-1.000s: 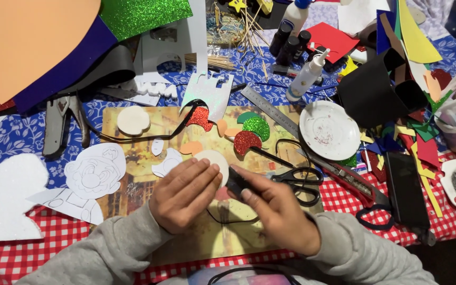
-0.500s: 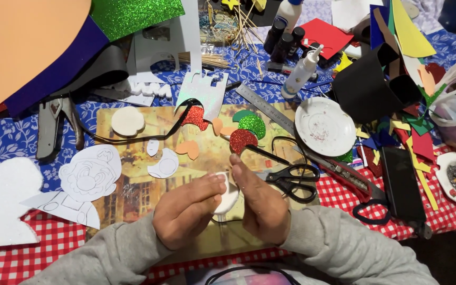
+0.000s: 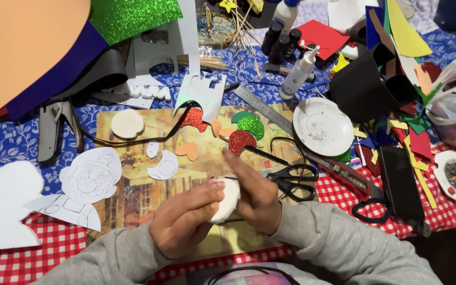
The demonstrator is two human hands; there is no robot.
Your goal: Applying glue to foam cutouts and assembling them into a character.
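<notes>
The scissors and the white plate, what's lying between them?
In the head view, a metal ruler runs diagonally between the black-handled scissors and the white plate, with a thin black cord looping there too.
</notes>
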